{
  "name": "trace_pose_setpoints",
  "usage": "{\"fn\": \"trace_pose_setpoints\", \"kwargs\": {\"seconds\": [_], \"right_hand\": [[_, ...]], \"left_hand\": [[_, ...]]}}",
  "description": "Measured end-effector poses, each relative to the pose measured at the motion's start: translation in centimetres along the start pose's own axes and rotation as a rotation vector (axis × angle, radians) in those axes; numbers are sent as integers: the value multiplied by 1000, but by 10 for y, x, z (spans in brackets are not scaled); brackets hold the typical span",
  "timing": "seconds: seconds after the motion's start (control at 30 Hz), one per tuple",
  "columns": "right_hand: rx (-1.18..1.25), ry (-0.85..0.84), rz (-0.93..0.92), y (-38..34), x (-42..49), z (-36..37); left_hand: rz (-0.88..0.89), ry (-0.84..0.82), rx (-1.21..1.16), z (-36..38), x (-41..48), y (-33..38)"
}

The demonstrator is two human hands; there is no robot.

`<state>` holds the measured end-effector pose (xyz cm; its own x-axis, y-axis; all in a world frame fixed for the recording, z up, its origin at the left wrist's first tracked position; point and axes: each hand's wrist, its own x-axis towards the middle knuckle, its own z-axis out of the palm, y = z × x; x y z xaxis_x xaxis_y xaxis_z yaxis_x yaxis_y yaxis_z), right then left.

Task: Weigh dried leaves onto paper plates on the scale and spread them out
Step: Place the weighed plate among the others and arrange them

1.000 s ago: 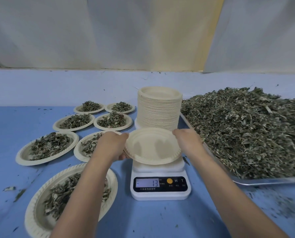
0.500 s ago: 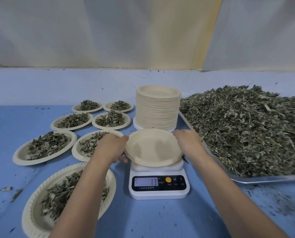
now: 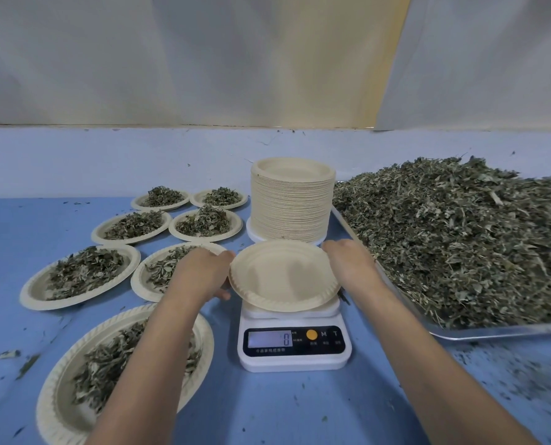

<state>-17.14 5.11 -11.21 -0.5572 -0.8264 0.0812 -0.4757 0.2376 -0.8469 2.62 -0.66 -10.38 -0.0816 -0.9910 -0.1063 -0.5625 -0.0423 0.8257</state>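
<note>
An empty beige paper plate sits on the white digital scale, whose display reads 0. My left hand holds the plate's left rim with fingers curled under it. My right hand holds the right rim. A large heap of dried leaves fills a metal tray on the right.
A tall stack of empty paper plates stands just behind the scale. Several leaf-filled plates lie on the blue table to the left, the nearest under my left forearm. Leaf crumbs scatter the table at right.
The plate has come down from a slight tilt onto the scale platform, and the display has gone from 13 to 0. Both hands stay at its rim.
</note>
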Motion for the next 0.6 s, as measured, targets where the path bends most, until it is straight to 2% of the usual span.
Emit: {"fn": "trace_pose_setpoints", "kwargs": {"seconds": [0.1, 0.2, 0.27, 0.33, 0.43, 0.6], "right_hand": [[43, 51, -53, 0, -2, -3], [112, 181, -88, 3, 0, -15], [173, 215, -51, 9, 7, -30], [130, 212, 29, 19, 14, -50], [-176, 94, 166, 35, 21, -82], [-424, -346, 519, 61, 24, -105]], "left_hand": [[121, 142, 64, 1, -6, 5], [272, 263, 59, 5, -15, 14], [360, 235, -25, 12, -21, 25], [414, 127, -136, 23, -29, 37], [458, -25, -178, 46, -36, 55], [474, -158, -248, 76, -43, 78]]}}
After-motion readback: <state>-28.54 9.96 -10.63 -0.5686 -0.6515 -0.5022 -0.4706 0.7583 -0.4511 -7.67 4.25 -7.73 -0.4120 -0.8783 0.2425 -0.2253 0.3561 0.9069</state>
